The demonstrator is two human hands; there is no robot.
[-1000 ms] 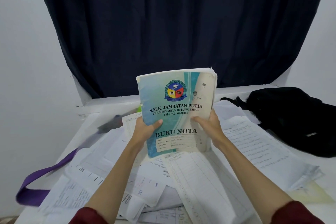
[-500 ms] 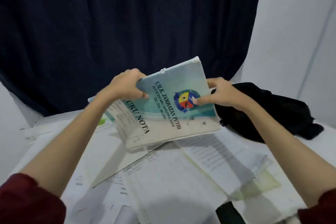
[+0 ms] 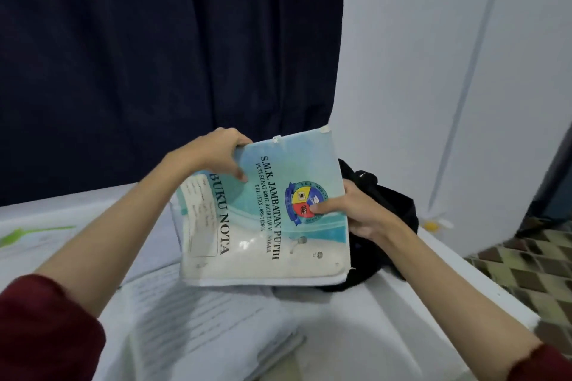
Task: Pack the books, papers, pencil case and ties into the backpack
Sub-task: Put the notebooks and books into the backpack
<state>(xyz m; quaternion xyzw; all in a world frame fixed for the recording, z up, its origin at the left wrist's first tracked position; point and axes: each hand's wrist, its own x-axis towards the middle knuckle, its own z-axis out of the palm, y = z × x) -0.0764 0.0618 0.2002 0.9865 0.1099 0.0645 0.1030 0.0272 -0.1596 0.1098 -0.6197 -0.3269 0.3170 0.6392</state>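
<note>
A blue-and-white note book (image 3: 263,226) marked "BUKU NOTA" is held in the air, turned sideways, over the white table. My left hand (image 3: 213,153) grips its upper left edge, thumb on the cover. My right hand (image 3: 353,210) grips its right edge, thumb pressed on the school crest. The black backpack (image 3: 390,204) lies just behind and to the right of the book, mostly hidden by it and by my right hand. Loose printed papers (image 3: 192,318) lie spread on the table below the book.
A dark blue curtain (image 3: 154,56) hangs behind the table. The white table's right edge (image 3: 464,281) drops to a patterned floor (image 3: 532,266). A green shape (image 3: 18,235) shows on a sheet at far left. A white wall stands at the right.
The book was turned from upright to sideways and carried right, toward the black backpack. The view swung right with it, so the purple tie and left papers left the frame.
</note>
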